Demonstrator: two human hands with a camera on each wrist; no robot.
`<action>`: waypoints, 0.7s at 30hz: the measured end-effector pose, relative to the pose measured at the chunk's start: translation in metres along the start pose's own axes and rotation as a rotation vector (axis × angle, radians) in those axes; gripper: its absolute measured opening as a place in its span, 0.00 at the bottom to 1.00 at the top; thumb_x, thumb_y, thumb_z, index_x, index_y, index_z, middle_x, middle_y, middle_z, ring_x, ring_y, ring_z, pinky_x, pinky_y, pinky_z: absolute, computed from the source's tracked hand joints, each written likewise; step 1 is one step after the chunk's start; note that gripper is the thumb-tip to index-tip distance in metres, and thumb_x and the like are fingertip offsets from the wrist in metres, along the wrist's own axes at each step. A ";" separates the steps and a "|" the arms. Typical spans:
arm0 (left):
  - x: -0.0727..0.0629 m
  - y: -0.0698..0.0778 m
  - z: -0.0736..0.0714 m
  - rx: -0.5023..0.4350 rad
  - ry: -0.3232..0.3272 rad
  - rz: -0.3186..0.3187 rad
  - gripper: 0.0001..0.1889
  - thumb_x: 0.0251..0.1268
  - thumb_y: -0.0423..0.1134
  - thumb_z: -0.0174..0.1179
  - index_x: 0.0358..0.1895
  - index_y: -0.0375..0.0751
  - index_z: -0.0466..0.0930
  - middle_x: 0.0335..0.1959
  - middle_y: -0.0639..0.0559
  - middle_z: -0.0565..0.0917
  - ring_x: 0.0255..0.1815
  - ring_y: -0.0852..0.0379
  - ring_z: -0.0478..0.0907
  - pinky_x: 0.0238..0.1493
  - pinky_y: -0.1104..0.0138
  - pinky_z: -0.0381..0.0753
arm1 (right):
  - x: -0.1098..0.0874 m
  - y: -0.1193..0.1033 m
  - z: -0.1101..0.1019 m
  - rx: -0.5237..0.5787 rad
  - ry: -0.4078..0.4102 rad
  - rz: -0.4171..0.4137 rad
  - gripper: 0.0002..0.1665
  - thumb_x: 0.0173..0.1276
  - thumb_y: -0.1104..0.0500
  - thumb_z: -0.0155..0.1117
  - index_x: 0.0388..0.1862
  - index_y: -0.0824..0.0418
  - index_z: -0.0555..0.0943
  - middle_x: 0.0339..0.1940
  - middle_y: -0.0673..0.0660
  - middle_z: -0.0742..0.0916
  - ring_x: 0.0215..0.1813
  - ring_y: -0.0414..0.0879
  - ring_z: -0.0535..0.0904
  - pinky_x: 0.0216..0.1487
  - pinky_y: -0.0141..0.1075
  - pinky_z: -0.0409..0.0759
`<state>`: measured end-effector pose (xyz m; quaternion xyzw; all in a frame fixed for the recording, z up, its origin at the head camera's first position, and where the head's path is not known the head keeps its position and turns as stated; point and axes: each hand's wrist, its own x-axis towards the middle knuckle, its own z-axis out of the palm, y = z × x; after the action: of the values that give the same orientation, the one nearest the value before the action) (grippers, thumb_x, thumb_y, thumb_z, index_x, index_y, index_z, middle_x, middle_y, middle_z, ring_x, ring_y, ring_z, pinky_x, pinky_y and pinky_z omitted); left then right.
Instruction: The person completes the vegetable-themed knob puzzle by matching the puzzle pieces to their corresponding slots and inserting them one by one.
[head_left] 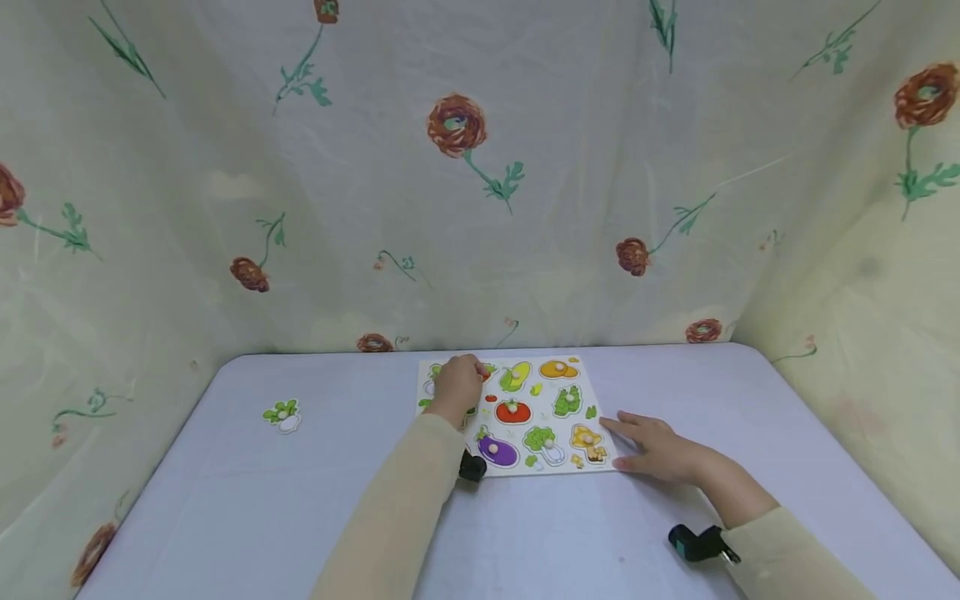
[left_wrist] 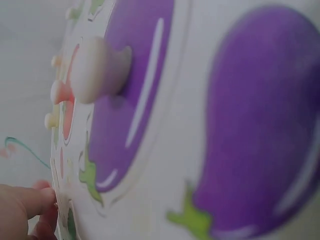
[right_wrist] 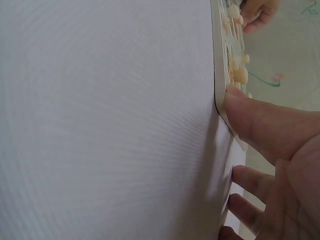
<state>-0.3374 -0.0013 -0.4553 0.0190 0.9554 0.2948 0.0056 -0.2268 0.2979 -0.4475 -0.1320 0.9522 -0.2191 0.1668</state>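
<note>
A white peg puzzle board (head_left: 542, 412) with vegetable pieces lies at the far side of the table. My left hand (head_left: 459, 387) is over its upper left part, thumb and fingertips together at a red-and-green piece (head_left: 487, 372); the fingers partly hide it. In the left wrist view, a knobbed eggplant piece (left_wrist: 145, 85) is close to the camera, and the pinching fingers (left_wrist: 35, 202) show at lower left. My right hand (head_left: 658, 446) rests by the board's right edge, fingers extended. Its thumb (right_wrist: 250, 117) touches the board's corner in the right wrist view.
A loose piece (head_left: 283, 417), a white vegetable with green leaves, lies on the table left of the board. Behind the table hangs a flowered curtain (head_left: 562, 275). Each wrist carries a small black camera (head_left: 697, 543).
</note>
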 end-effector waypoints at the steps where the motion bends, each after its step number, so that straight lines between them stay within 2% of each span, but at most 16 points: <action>1: 0.000 -0.001 0.000 -0.007 -0.006 -0.002 0.07 0.75 0.34 0.55 0.41 0.44 0.84 0.41 0.47 0.83 0.43 0.48 0.78 0.50 0.56 0.77 | 0.000 0.000 0.000 0.001 -0.001 0.003 0.43 0.67 0.45 0.67 0.76 0.60 0.66 0.76 0.74 0.61 0.74 0.78 0.51 0.68 0.73 0.53; 9: -0.003 -0.004 -0.003 -0.090 -0.027 -0.002 0.07 0.77 0.35 0.54 0.41 0.44 0.82 0.38 0.48 0.83 0.37 0.51 0.76 0.43 0.59 0.77 | -0.001 0.000 0.000 0.005 -0.004 0.003 0.43 0.67 0.45 0.67 0.77 0.59 0.66 0.77 0.74 0.61 0.74 0.77 0.51 0.68 0.73 0.53; 21: -0.001 -0.009 -0.003 -0.129 -0.012 -0.005 0.05 0.74 0.35 0.57 0.40 0.45 0.83 0.36 0.51 0.83 0.34 0.54 0.76 0.38 0.61 0.76 | -0.001 -0.001 0.000 0.003 -0.007 0.021 0.43 0.68 0.45 0.67 0.77 0.58 0.65 0.77 0.73 0.61 0.75 0.77 0.50 0.68 0.73 0.53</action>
<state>-0.3364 -0.0104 -0.4584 0.0178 0.9343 0.3558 0.0133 -0.2254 0.2970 -0.4469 -0.1223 0.9527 -0.2183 0.1727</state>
